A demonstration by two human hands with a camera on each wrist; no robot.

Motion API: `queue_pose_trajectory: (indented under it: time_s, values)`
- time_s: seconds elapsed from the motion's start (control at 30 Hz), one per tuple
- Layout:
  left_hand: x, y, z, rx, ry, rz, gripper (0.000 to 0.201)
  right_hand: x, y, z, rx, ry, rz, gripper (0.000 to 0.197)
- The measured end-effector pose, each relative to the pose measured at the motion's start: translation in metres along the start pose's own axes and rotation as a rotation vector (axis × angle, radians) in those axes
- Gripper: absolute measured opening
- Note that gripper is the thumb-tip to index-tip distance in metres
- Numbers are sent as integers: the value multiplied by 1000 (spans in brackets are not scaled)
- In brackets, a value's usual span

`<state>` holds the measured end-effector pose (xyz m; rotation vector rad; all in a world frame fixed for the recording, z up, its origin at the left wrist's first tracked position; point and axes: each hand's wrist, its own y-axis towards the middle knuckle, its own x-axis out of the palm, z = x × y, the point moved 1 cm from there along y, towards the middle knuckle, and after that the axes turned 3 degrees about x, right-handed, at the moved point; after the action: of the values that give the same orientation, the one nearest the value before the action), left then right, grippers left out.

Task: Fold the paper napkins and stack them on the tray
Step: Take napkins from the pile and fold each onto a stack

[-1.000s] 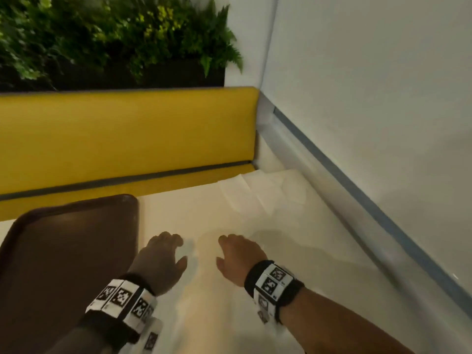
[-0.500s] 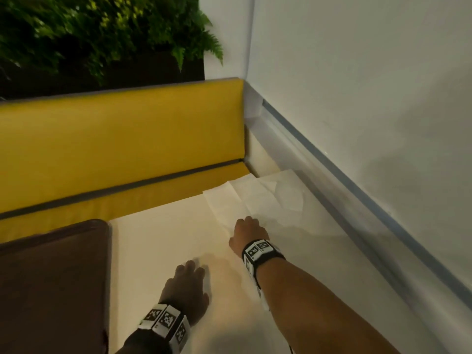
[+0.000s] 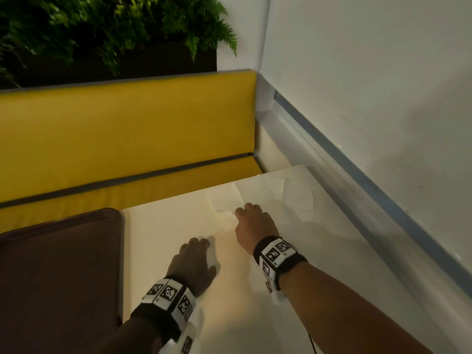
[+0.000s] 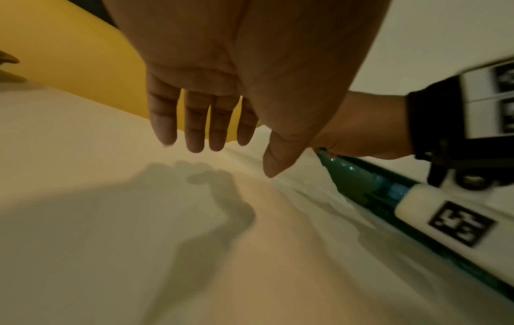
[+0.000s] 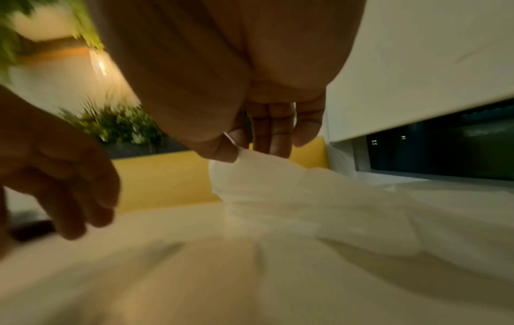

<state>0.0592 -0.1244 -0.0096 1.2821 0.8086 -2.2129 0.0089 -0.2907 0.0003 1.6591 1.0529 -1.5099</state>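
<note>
Several white paper napkins (image 3: 270,192) lie loosely overlapped at the far right corner of the white table (image 3: 166,226). My right hand (image 3: 242,212) reaches to their near edge. In the right wrist view my right hand (image 5: 242,149) pinches the lifted edge of one napkin (image 5: 278,187) between thumb and fingers. My left hand (image 3: 199,245) hovers low over the bare table to the left of it and holds nothing. The left wrist view shows the left hand (image 4: 222,154) with straight fingers, its shadow below. The brown tray (image 3: 63,264) sits at the left with nothing visible on it.
A yellow padded bench (image 3: 127,129) runs along the table's far edge, with green plants (image 3: 102,29) above it. A white wall with a grey strip (image 3: 357,180) borders the table on the right. The tray's rim stands close to my left forearm.
My right hand has travelled forward from mid-table to the napkins and now pinches one by its edge. The left hand has shifted right and forward, away from the tray.
</note>
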Motion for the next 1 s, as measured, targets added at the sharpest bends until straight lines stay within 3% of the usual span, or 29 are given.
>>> queue_pose_trajectory:
  time_s: [0.17, 0.27, 0.33, 0.47, 0.53, 0.63, 0.73, 0.87, 1.0]
  values:
    - [-20, -2, -11, -42, -195, 152, 69, -56, -29, -21, -134, 193, 59, 13]
    - [-38, -8, -21, -48, -349, 232, 81, -99, -53, -27, -158, 560, -47, 11]
    - [-51, -13, -30, -36, -529, 205, 95, -127, -67, -28, -164, 811, -158, 12]
    - [-71, -28, -43, 56, -1016, 34, 117, -162, -83, -27, -169, 1237, -344, 37]
    - [-77, -39, -39, 101, -1168, -62, 113, -166, -83, -26, -121, 1457, -398, 43]
    - [-88, -55, -30, 227, -1321, -176, 95, -167, -81, -26, -63, 1624, -407, 35]
    - [-100, -72, -25, 282, -1384, -163, 87, -164, -82, -27, -29, 1719, -385, 34]
    - [-113, -96, -10, 269, -1274, -106, 86, -154, -82, -29, 33, 1712, -332, 35]
    - [-114, -103, 6, 237, -1176, -77, 36, -147, -82, -42, 44, 1593, -318, 42]
